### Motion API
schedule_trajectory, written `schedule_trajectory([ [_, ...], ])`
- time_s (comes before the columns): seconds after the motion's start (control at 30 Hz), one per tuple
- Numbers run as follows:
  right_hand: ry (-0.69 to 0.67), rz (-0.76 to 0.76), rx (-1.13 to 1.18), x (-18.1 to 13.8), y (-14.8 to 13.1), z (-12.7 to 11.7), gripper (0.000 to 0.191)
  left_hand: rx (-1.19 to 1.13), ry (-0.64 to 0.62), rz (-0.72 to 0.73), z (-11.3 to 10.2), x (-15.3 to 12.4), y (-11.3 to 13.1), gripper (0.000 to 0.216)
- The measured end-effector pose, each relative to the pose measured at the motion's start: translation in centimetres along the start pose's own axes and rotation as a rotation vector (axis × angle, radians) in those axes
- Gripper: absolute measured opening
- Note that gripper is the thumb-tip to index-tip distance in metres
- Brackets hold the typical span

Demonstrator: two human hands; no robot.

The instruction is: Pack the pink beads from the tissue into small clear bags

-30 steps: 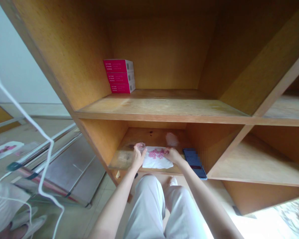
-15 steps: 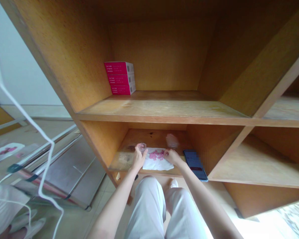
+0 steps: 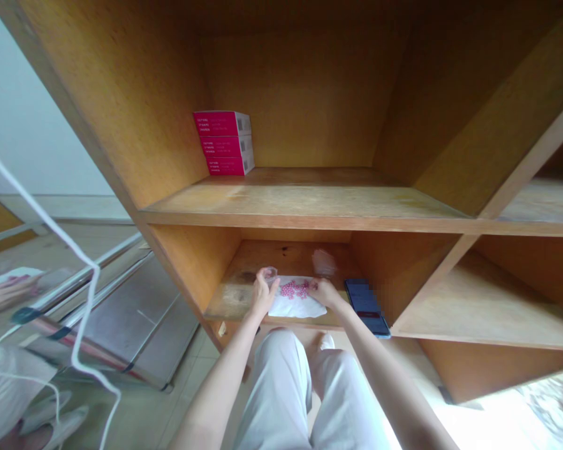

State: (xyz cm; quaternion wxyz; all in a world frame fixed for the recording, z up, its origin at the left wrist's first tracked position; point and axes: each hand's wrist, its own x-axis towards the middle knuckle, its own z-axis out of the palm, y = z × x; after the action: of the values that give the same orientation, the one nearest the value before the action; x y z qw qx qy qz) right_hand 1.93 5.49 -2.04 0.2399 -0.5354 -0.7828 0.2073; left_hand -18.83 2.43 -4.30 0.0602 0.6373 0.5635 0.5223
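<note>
Inside the lower shelf compartment, my left hand [image 3: 263, 295] is closed around a small clear plastic container [image 3: 271, 272], by the left edge of a white cloth or paper sheet [image 3: 294, 307]. A cluster of small pink bead-like pieces [image 3: 291, 289] lies on that sheet. My right hand [image 3: 324, 292] rests at the right end of the cluster with its fingers pinched together. Whatever is between those fingertips is too small to make out. Behind the sheet lies a clear plastic bag or wrapper [image 3: 324, 262].
A dark-screened phone [image 3: 366, 307] lies right of my right hand. Three stacked pink boxes [image 3: 225, 144] stand on the shelf above. At left, a white cable [image 3: 92, 300] hangs before a metal-framed table [image 3: 126, 325], where another person's hand [image 3: 12, 295] works.
My hands stay almost in place, and the view has shifted slightly. At the far left, the other person's hand has moved right, over their white sheet.
</note>
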Motion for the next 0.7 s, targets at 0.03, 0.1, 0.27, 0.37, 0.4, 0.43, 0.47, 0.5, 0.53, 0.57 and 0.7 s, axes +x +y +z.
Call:
schedule_trajectory([
  [0.03,0.002,0.006,0.021,0.0,0.0,0.0,0.017,0.003,0.000,0.005,0.0,0.0,-0.1,0.045],
  [0.1,0.003,0.022,0.067,-0.1,0.0,-0.1,0.015,0.006,0.000,0.014,0.0,-0.1,-0.1,0.045],
  [0.27,0.020,0.070,0.205,-0.1,0.5,-0.4,0.014,0.037,-0.005,0.019,-0.2,-0.1,0.2,0.046],
  [0.37,0.065,0.133,0.373,0.2,0.3,-0.8,0.017,0.034,-0.016,0.023,-0.2,-0.2,0.4,0.045],
  [0.4,0.082,0.136,0.448,0.4,0.0,-1.0,0.018,0.027,-0.019,0.024,-0.3,-0.2,0.4,0.044],
  [0.43,0.094,0.125,0.525,0.7,-0.5,-1.2,0.020,0.021,-0.020,0.022,-0.3,-0.2,0.4,0.045],
  [0.47,0.102,0.103,0.597,1.0,-1.1,-1.4,0.022,0.017,-0.019,0.019,-0.3,-0.2,0.4,0.045],
  [0.5,0.105,0.063,0.651,1.3,-1.9,-1.6,0.023,0.016,-0.018,0.016,-0.3,-0.2,0.4,0.045],
  [0.53,0.105,0.031,0.682,1.7,-2.8,-1.8,0.024,0.017,-0.017,0.012,-0.2,-0.2,0.4,0.046],
  [0.57,0.097,0.001,0.702,2.0,-3.8,-1.9,0.025,0.019,-0.017,0.010,-0.2,-0.2,0.4,0.046],
  [0.7,0.006,-0.144,0.662,3.2,-7.4,-1.8,0.021,0.026,-0.027,0.014,-0.4,-0.3,0.6,0.044],
])
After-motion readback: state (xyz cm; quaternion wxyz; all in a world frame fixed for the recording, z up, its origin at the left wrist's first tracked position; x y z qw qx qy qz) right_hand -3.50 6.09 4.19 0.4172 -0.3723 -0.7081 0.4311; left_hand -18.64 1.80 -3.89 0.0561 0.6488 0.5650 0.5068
